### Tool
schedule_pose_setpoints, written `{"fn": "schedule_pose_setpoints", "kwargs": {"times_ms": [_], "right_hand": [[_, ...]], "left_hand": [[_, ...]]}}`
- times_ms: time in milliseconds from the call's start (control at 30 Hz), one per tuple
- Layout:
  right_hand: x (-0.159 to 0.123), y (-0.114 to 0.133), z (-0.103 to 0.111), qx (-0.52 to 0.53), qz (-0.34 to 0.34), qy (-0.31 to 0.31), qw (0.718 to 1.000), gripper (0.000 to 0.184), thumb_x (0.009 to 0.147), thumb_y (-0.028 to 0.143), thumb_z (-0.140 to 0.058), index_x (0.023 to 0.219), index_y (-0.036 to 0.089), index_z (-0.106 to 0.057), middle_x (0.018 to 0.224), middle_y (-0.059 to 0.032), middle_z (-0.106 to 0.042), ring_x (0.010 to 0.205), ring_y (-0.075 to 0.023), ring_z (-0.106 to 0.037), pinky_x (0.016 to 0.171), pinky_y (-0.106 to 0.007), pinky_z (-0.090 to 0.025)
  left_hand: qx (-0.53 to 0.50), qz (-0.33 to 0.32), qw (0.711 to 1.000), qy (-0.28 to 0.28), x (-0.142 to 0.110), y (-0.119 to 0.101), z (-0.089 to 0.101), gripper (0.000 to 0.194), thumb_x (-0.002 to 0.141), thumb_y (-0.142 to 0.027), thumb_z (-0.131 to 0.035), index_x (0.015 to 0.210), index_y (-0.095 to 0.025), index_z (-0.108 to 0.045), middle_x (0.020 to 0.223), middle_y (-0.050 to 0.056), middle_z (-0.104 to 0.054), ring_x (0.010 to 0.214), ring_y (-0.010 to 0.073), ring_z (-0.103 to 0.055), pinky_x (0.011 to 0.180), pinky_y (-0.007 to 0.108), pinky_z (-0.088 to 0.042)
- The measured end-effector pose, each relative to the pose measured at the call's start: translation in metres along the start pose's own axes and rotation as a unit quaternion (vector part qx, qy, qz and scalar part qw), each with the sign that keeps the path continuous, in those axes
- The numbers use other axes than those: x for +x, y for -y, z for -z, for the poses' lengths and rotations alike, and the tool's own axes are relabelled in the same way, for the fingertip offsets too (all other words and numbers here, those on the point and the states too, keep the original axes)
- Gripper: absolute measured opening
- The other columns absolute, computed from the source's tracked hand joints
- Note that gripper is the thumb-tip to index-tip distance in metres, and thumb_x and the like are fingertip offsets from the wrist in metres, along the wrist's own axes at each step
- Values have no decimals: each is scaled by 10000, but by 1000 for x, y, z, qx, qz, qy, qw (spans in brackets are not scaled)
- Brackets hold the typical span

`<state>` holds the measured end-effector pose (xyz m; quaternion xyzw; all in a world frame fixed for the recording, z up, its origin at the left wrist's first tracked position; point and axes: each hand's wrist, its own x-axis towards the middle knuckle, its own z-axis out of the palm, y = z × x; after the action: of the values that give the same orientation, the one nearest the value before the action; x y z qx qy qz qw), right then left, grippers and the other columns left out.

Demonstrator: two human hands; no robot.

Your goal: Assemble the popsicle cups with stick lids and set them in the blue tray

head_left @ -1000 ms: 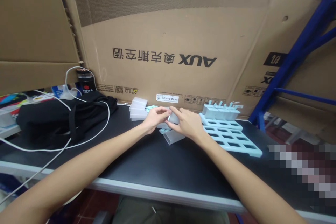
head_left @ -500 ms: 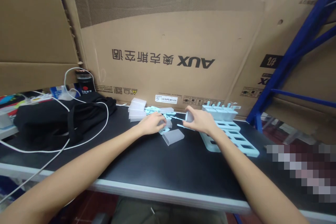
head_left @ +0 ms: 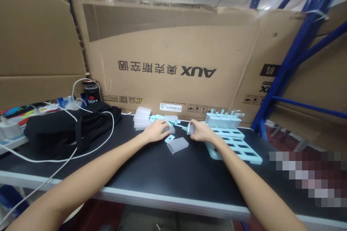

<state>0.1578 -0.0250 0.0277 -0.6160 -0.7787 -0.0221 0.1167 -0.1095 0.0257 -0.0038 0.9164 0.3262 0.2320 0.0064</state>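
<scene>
My right hand (head_left: 202,131) is closed on a translucent ice pop mold (head_left: 191,129). A light blue stick (head_left: 184,127) points left from the mold's open end. My left hand (head_left: 157,131) is closed on another translucent mold sleeve (head_left: 170,128), partly hidden by its fingers. Just in front of that hand lies a light blue stick lid (head_left: 169,138). Nearer me, a loose clear sleeve (head_left: 178,145) rests on its side. Behind the left hand are several stacked sleeves (head_left: 142,118) and a pile of light blue sticks (head_left: 155,117).
A light blue rack (head_left: 252,157) with rectangular slots is right of my right hand; several molds with sticks (head_left: 223,120) stand at its back. A black bag (head_left: 54,130) and white cable (head_left: 108,146) lie left. Cardboard (head_left: 168,43) walls the table's back.
The view has tilted up a little. My right hand has shifted slightly left, and a stick now meets the end of its mold. The blue lid beside my left hand shows more fully.
</scene>
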Motion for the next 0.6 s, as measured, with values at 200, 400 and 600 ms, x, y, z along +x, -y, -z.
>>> {"fn": "schedule_pose_setpoints", "kwargs": {"times_ms": [200,400,600], "right_hand": [[-10,35,14,166,63,-80,981,305,628,259,-600,921,217,-524,749,26,-610,664,-146,-557,595,-230,-365],[-15,60,14,187,110,-93,972,237,677,280,-551,899,206,-514,781,6,-628,666,-139,-550,579,-228,-348],[-18,45,16,44,101,-102,989,261,706,260,-555,957,208,-505,964,-53,-659,808,-192,-605,616,-252,-349]], "left_hand": [[-248,22,967,-45,11,-20,-5,378,913,-492,-520,1111,-192,-638,983,64,-703,861,205,-647,802,336,-495],[-432,39,900,-45,14,-32,-9,321,879,-463,-573,785,-164,-638,788,39,-685,773,180,-651,743,298,-501],[-543,129,809,-182,15,-28,0,286,808,-421,-671,747,-143,-653,741,39,-674,732,154,-644,759,305,-505]]}}
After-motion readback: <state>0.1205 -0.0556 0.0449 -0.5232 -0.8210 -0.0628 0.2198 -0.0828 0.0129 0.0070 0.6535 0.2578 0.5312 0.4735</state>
